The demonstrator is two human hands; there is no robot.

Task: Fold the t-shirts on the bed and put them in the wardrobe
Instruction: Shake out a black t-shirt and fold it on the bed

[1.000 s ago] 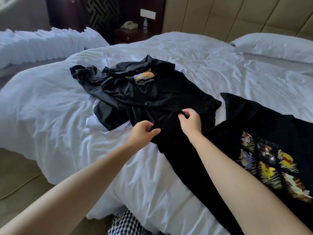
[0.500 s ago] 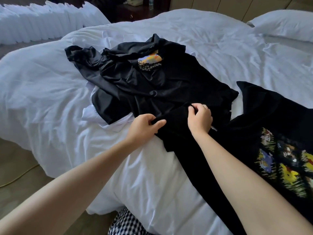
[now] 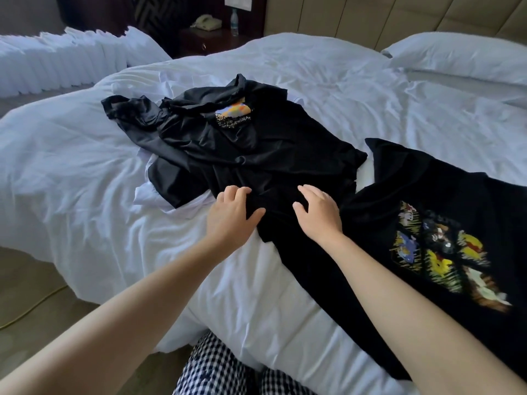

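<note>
Bed [image 3: 85, 166], white sheets | black t-shirt [image 3: 282, 226] beneath both palms | left hand [image 3: 232, 216], right hand [image 3: 319, 215]: fingers spread, pressing cloth.

A crumpled black cotton t-shirt [image 3: 271, 155] lies in the middle of the rumpled white bed [image 3: 328, 89]. A flat black cartoon-print t-shirt [image 3: 427, 189] lies right of it, reaching nearer. Where the two meet, the left hand [image 3: 231, 218] and right hand [image 3: 319, 212] rest side by side. A plump white pillow [image 3: 462, 58] lies far right, and a dark wooden nightstand [image 3: 211, 41] stands behind the bed
</note>
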